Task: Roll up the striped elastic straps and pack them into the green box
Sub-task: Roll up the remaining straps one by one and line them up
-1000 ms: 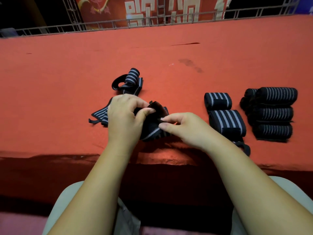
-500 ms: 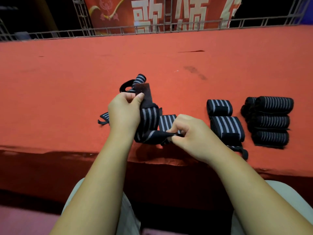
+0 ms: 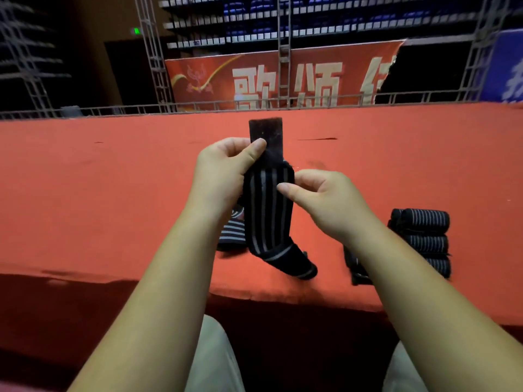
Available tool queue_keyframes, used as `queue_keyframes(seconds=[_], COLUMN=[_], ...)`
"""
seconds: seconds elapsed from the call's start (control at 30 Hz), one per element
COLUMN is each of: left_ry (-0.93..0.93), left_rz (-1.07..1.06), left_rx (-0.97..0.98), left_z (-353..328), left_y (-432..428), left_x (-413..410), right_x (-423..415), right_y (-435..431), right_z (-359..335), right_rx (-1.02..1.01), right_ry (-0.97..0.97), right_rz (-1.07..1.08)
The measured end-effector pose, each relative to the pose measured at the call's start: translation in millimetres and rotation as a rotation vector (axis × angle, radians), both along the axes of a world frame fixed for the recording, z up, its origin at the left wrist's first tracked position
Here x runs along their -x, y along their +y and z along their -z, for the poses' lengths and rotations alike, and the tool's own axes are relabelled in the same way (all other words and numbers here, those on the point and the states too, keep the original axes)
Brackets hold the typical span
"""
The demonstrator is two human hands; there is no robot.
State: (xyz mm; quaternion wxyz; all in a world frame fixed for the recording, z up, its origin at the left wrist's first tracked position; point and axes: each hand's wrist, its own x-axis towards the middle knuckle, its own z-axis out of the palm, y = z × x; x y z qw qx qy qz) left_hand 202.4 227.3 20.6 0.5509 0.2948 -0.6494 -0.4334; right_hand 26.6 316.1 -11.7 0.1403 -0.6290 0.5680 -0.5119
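I hold a black strap with grey stripes (image 3: pixel 268 216) upright above the red table (image 3: pixel 99 207). My left hand (image 3: pixel 223 171) pinches it near its plain dark top end, thumb on the front. My right hand (image 3: pixel 325 202) pinches the strap's right edge just below. Its lower end bends onto the table. Another loose striped strap (image 3: pixel 232 233) lies behind my left wrist. Rolled straps (image 3: pixel 421 239) are stacked at the right. No green box is in view.
More dark strap (image 3: pixel 358 267) lies partly hidden under my right forearm. The table's front edge runs just above my knees. A metal rail (image 3: pixel 396 97) and a red banner (image 3: pixel 283 80) stand beyond the far edge.
Both hands have lifted the strap up off the table and straightened it upright. My right hand moved from its lower end to its upper right edge. The camera tilted up.
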Motion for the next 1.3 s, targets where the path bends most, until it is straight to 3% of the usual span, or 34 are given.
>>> queue_keyframes(seconds=[0.47, 0.53, 0.67, 0.77, 1.03, 1.3], left_ry=[0.112, 0.047, -0.283, -0.385, -0.698, -0.699], left_rz=[0.065, 0.076, 0.157, 0.258, 0.314, 0.312], left_rx=[0.000, -0.027, -0.186, -0.284, -0.184, -0.251], left_z=[-37.4, -36.5, -19.6, -0.9, 17.2, 48.3], left_y=[18.5, 18.1, 13.0, 14.0, 13.6, 4.2], left_x=[-24.9, -27.4, -35.4, -37.9, -33.7, -25.8], right_x=[-26.0, -24.7, -12.9, -5.0, -1.2, 16.1], right_y=[2.7, 1.9, 0.6, -0.3, -4.2, -10.7], right_z=[-116.4, -119.5, -119.2, -116.1, -100.8, -96.2], right_rx=[0.170, 0.178, 0.177, 0.147, 0.132, 0.120], right_ry=[-0.023, -0.043, -0.091, -0.085, -0.066, -0.119], right_rz=[0.092, 0.134, 0.228, 0.287, 0.352, 0.363])
